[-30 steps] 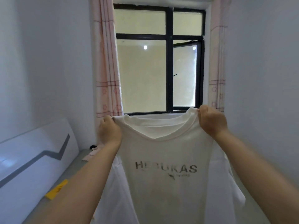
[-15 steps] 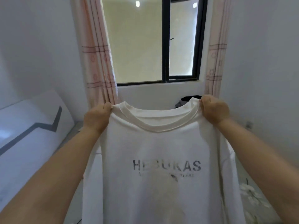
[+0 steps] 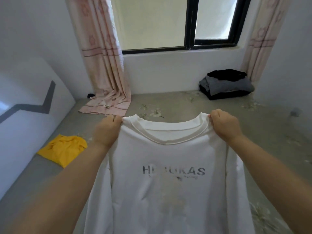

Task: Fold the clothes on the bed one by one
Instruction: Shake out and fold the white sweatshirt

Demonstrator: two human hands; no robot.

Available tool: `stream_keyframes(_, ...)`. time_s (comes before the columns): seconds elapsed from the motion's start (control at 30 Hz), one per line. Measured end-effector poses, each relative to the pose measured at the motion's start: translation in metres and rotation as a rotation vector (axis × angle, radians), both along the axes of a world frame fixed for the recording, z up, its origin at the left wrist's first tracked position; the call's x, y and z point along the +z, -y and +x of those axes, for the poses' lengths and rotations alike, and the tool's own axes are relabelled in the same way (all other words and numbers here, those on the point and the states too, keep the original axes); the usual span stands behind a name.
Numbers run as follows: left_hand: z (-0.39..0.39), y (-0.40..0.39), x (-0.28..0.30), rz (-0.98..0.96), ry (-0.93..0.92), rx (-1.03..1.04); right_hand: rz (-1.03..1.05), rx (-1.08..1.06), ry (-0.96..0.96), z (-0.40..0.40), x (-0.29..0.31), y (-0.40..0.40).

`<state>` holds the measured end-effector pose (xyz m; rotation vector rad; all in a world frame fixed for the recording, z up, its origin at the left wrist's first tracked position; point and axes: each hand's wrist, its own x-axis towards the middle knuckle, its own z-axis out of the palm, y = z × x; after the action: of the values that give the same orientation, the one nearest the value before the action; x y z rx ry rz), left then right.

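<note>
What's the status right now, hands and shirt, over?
Left hand and right hand each grip a shoulder of the white shirt. Shirt held up over bed. Nothing in the way.

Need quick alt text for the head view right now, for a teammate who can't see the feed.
Both hands, left hand and right hand, grip a white T-shirt by its shoulders above the bed. A crumpled yellow garment lies at left; a folded dark pile sits below the window.

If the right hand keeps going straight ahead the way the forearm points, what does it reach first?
Likely bare bed sheet; the right hand pinching the white shirt points roughly toward the folded dark pile by the window, though depth is unclear.
</note>
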<state>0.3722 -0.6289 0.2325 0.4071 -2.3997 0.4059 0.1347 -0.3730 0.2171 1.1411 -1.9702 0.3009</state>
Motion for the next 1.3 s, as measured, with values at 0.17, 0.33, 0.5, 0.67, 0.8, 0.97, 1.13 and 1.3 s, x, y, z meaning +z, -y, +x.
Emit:
stream_keyframes(0.17, -0.047, 0.048, -0.005, -0.098, -0.013, 0.018, 0.002, 0.06, -0.036, -0.065, -0.001, 0.052)
stream_keyframes(0.33, -0.121, 0.115, -0.024, -0.15, 0.01, 0.22, 0.039, -0.07, 0.105, -0.125, -0.022, 0.129)
stream_keyframes(0.5, -0.166, 0.104, -0.18, 0.372, 0.458, 0.287, 0.546, -0.152, 0.554, -0.094, -0.18, 0.147)
stream_keyframes(0.67, -0.138, 0.032, -0.351, 0.529, 0.833, 0.198, 0.879, -0.232, 0.853, -0.031, -0.34, 0.086)
stream_keyframes(0.8, -0.098, -0.008, -0.43, 0.748, 0.909, 0.171, 0.846, -0.316, 0.978, 0.003, -0.407, 0.032)
stream_keyframes(0.97, -0.063, -0.026, -0.459, 0.849, 0.781, 0.151, 0.622, -0.311, 1.01, 0.026, -0.425, -0.004)
stream_keyframes(1.13, -0.015, -0.046, -0.451, 0.746, 0.803, -0.071, 0.879, -0.173, 0.863, 0.076, -0.421, -0.042)
stream_keyframes(1.3, 0.07, -0.083, -0.441, 0.73, 1.036, -0.306, 1.193, 0.13, 0.758, 0.132, -0.415, -0.094)
